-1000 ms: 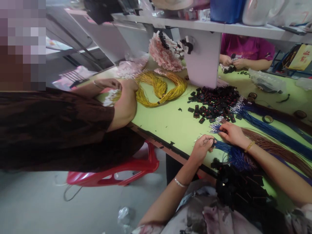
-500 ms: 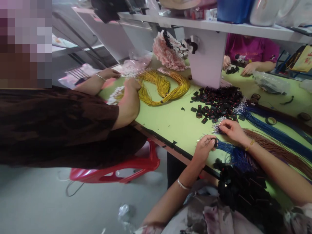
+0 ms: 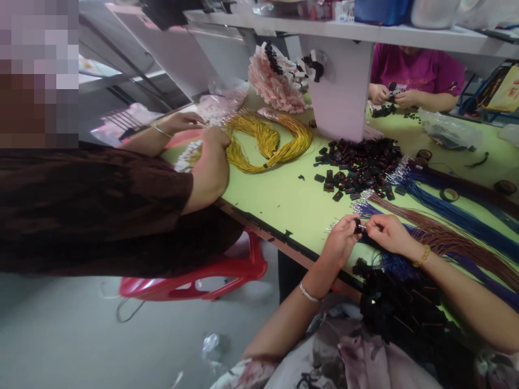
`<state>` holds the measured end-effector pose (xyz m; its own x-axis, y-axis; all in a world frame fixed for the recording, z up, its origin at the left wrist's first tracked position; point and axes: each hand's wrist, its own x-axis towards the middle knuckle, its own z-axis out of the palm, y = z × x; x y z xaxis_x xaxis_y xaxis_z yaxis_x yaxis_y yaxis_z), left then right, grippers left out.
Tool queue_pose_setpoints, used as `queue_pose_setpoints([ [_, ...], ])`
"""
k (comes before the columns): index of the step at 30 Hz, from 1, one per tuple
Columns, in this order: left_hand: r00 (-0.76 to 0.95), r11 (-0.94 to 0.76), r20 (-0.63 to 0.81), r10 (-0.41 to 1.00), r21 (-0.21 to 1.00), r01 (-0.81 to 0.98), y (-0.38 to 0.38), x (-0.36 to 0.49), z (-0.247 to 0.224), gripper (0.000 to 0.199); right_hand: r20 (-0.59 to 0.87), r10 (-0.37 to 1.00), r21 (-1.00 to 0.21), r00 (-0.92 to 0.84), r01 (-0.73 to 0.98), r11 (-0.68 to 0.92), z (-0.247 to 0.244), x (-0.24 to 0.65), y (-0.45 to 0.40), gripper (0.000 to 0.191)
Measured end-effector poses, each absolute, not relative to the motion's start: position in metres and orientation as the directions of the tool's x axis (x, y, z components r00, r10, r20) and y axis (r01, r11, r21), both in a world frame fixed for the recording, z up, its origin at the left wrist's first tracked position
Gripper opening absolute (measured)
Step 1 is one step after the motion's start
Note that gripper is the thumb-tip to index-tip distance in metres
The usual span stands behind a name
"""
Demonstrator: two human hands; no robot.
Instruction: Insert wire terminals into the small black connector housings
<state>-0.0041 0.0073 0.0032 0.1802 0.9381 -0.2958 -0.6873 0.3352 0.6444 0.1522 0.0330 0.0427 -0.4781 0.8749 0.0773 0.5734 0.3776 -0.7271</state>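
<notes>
My left hand (image 3: pixel 341 240) is closed on a small black connector housing (image 3: pixel 358 227), with silver wire ends poking out past its fingers. Close on its right, my right hand (image 3: pixel 388 233) pinches a thin wire whose silver tip (image 3: pixel 364 227) points at the housing; whether the tip is inside cannot be made out. Behind my hands lie brown wires (image 3: pixel 399 210) with silver terminals. A heap of black housings (image 3: pixel 357 165) is spread beyond them. Under my right wrist are blue wires (image 3: pixel 395 265), and near my body sits a pile of black connectors (image 3: pixel 409 308).
A co-worker's arm (image 3: pixel 208 167) reaches over the table at left, by a yellow wire bundle (image 3: pixel 267 143). Another person in a purple shirt (image 3: pixel 419 75) works across the table. A white upright panel (image 3: pixel 338 92) supports the shelf (image 3: pixel 284 29). A red stool (image 3: pixel 194 283) stands below left.
My right hand has moved from the silver terminals down and toward my left hand, now with a wire in its pinch. The person across has brought both hands together.
</notes>
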Motion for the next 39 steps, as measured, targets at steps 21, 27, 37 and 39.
queue_pose_setpoints([
  [21, 0.152, 0.318, -0.289, 0.945, 0.714, -0.624, 0.005, -0.006, -0.001, 0.033, 0.051, 0.885, -0.693, -0.463, 0.622, 0.365, 0.041, 0.149, 0.032, 0.02],
  [27, 0.028, 0.28, -0.314, 0.949, 0.798, -0.534, 0.002, 0.001, 0.001, 0.03, 0.092, 0.849, -0.688, -0.521, 0.583, 0.432, 0.038, 0.146, 0.032, 0.018],
  [37, 0.004, 0.267, -0.309, 0.951, 0.817, -0.511, 0.006, 0.004, 0.007, 0.032, 0.139, 0.822, -0.613, -0.553, 0.604, 0.51, 0.041, 0.149, 0.028, 0.017],
  [39, -0.008, 0.264, -0.307, 0.952, 0.831, -0.489, 0.006, 0.005, 0.005, 0.033, 0.125, 0.823, -0.597, -0.554, 0.621, 0.508, 0.041, 0.151, 0.029, 0.018],
])
